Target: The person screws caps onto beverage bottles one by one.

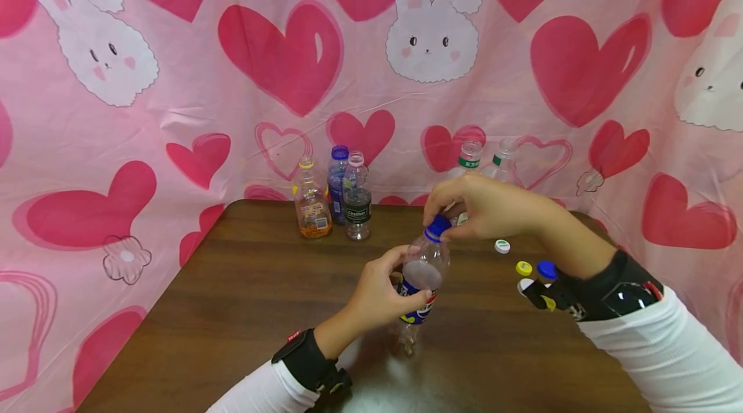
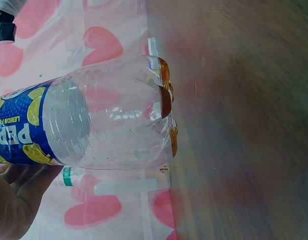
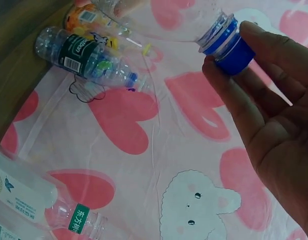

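– Blue cap status?
– Pinched by the right hand, thumb against fingers, at the neck of the bottle. In the right wrist view a clear band is seen between cap and neck ring; thread engagement can't be told.
– And the bottle?
– Held over the table, gripped round the label by the left hand. Base contact can't be confirmed.
– Failure modes?
– Thin wall could be buckled by too hard a squeeze; body could be spun if gripped too lightly. Brown residue could be spilled if tipped uncapped. Loose caps could be swept off by a low right wrist strap.
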Demonstrator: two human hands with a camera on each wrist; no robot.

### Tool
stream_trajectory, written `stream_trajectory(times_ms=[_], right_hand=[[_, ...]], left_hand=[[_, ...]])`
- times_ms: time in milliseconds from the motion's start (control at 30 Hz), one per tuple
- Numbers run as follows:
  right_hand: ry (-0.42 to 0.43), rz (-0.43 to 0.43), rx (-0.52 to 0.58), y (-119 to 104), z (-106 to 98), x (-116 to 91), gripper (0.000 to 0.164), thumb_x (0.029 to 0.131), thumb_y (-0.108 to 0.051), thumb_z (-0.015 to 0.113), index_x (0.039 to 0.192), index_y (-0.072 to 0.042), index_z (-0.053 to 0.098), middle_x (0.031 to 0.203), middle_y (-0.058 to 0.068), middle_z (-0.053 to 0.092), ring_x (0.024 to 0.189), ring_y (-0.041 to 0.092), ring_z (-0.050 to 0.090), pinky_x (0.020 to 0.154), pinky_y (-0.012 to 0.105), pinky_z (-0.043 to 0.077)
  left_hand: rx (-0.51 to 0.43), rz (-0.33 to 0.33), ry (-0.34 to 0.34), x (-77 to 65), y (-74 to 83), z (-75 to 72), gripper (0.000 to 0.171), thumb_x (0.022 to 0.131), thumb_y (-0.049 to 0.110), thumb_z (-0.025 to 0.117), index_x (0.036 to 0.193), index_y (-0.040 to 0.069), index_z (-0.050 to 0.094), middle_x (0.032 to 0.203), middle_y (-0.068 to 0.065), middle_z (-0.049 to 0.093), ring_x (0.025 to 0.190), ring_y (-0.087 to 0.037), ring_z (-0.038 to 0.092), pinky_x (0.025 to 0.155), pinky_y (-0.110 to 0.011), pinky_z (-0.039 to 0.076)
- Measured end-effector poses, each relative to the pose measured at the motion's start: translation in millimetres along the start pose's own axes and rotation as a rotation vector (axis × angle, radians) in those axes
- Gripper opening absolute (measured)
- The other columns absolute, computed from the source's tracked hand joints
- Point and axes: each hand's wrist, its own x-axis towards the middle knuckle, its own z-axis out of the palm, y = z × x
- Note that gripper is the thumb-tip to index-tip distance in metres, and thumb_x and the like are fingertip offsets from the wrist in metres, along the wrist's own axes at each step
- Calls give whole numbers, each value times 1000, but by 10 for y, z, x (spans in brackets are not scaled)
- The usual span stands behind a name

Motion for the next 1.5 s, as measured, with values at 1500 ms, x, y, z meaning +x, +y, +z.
stream_trajectory(times_ms=[1500], right_hand=[[61,88,-89,4,39,-91,22,80,-9,80,100,-7,74,94,-4,68,82,9,67,74,28,57]], left_hand=[[43,17,9,6,-16,35,58,73,20,83,125,9,59,117,-1,68,97,-13,65,74,-32,57]])
